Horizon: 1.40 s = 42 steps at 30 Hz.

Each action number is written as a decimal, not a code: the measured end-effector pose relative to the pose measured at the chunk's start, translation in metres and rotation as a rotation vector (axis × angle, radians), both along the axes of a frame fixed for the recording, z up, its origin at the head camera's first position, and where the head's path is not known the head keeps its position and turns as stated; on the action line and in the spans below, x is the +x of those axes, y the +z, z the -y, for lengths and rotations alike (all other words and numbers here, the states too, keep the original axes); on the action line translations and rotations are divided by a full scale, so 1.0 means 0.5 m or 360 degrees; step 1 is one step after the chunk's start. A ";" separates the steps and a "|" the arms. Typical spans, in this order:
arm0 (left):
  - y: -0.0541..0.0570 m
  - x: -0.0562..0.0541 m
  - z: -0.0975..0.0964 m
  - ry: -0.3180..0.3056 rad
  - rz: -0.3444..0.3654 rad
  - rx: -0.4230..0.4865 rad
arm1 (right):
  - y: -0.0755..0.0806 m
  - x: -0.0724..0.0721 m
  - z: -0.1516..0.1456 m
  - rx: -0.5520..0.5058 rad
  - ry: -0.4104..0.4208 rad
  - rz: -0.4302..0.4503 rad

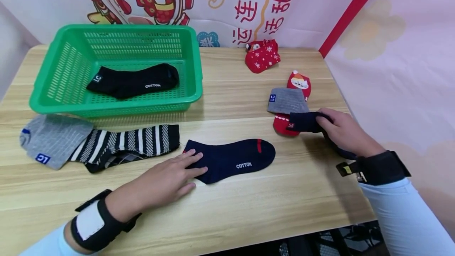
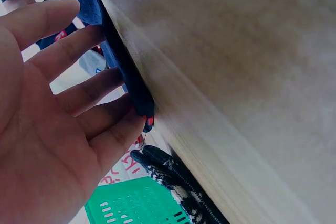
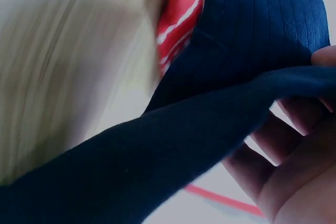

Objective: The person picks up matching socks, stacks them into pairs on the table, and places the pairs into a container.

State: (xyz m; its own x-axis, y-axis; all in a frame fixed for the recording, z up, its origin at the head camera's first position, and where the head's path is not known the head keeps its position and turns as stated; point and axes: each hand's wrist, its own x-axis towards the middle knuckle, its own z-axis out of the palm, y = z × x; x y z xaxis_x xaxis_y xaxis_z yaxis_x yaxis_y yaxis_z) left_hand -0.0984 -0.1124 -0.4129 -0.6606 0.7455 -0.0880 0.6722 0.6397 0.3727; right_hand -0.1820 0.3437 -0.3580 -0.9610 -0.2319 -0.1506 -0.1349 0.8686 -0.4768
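Note:
A navy sock [image 1: 227, 157] marked COTTON lies flat at the middle of the table. My left hand [image 1: 168, 179] rests on its cuff end with spread, straight fingers; the left wrist view shows those fingertips against the sock's edge [image 2: 123, 61]. Over on the right, my right hand [image 1: 341, 131] pinches a second navy sock [image 1: 303, 122] between thumb and fingers. Part of that sock hangs below the hand, and its cuff overlaps a red sock [image 1: 282, 125]. In the right wrist view, the ribbed navy cuff [image 3: 257, 24] is close, with the thumb mostly out of frame.
A green basket [image 1: 124, 110] holding a black sock [image 1: 135, 82] stands at the back left. Before it lie a grey sock [image 1: 58, 137] and a striped sock [image 1: 131, 143]. A folded grey sock [image 1: 288, 100] lies at the right, and a red snowflake-patterned sock [image 1: 263, 56] near the back edge.

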 end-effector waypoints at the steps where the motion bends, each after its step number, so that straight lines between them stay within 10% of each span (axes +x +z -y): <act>1: 0.000 0.000 0.000 -0.0001 0.0002 0.0000 | 0.003 0.002 0.006 -0.0025 -0.0014 0.0004; 20: 0.019 -0.014 -0.016 0.0086 -0.0013 -0.0019 | 0.061 0.013 0.196 -0.0458 0.0258 0.0103; 29: 0.113 -0.044 -0.070 0.0491 -0.0436 0.0622 | 0.067 0.020 0.283 -0.0473 0.0448 0.0025; 42: 0.145 -0.072 -0.119 0.0470 -0.0444 0.0836 | 0.061 0.040 0.346 -0.0506 0.0631 0.0080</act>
